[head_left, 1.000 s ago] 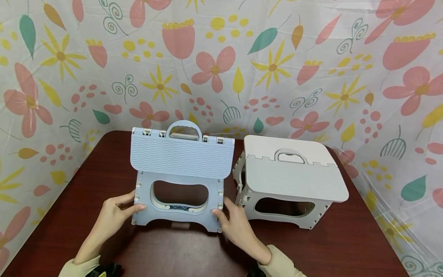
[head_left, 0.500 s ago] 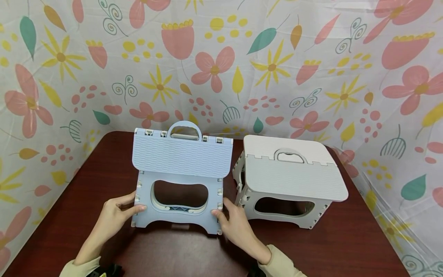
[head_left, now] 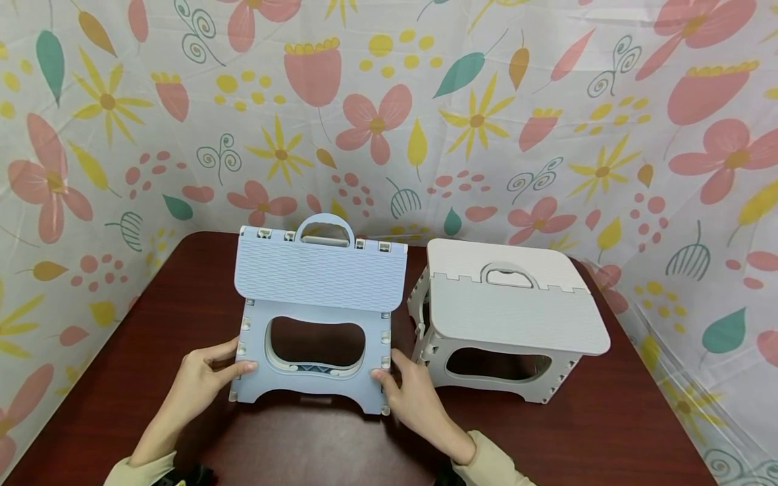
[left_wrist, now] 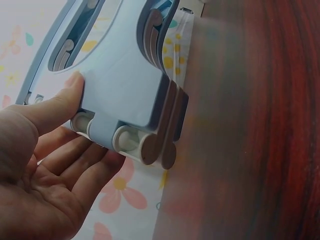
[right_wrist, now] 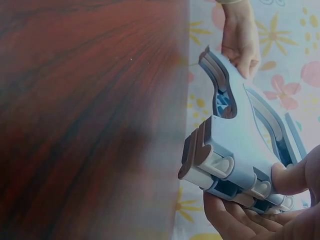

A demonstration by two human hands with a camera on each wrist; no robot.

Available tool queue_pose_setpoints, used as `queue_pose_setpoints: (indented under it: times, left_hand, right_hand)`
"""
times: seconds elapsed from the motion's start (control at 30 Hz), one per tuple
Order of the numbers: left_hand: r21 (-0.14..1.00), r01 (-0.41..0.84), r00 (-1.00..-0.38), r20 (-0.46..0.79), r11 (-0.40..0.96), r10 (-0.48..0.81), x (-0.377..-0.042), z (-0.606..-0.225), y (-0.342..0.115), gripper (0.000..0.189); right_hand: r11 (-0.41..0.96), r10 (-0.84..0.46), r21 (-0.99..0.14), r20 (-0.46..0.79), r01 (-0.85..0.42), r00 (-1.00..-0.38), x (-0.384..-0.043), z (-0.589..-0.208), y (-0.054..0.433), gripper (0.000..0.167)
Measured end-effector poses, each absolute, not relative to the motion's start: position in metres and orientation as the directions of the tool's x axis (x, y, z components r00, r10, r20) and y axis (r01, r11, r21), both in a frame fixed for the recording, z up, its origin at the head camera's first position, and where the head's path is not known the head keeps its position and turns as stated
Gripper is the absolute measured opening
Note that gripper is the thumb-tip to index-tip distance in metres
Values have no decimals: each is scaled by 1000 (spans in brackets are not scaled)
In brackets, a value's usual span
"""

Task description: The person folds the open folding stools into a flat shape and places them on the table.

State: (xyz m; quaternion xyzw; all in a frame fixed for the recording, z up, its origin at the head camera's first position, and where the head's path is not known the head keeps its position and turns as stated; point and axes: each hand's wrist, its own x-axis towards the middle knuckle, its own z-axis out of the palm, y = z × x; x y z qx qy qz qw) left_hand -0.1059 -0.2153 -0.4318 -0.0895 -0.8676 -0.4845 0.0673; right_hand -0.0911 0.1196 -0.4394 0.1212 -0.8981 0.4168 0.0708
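A light blue folding stool [head_left: 319, 273] is between my hands in the head view, its legs folded together and its woven-textured top panel hanging down at the front. Its carry handle [head_left: 325, 217] arches up at the top. My left hand [head_left: 194, 381] grips the left side edge low down, thumb on the front face. On the opposite edge, my right hand [head_left: 416, 395] holds it the same way. In the left wrist view, the left thumb [left_wrist: 70, 95] presses the blue face with fingers behind. The right wrist view shows the right thumb [right_wrist: 290, 177] on the face, fingers under the hinged edge.
An off-white folding stool [head_left: 516, 314] stands unfolded to the right, close to my right hand. Both stools are over a dark reddish wooden table [head_left: 316, 445]. A flower-printed curtain [head_left: 377, 61] closes off the back and sides.
The blue stool has shifted slightly toward me, and its upper edge sits a little lower and narrower in view. Both hands keep their hold.
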Motion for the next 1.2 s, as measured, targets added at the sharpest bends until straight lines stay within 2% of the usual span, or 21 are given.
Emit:
queue_pose_setpoints:
  times: [0.57, 1.2]
  left_hand:
    - [837, 198, -980, 182, 511, 80, -108, -434, -215, 51]
    - [854, 147, -989, 133, 500, 64, -108, -439, -217, 51]
  right_hand:
    - [629, -176, -720, 235, -293, -956, -94, -442, 120, 19]
    - [614, -177, -751, 167, -242, -970, -96, -444, 118, 13]
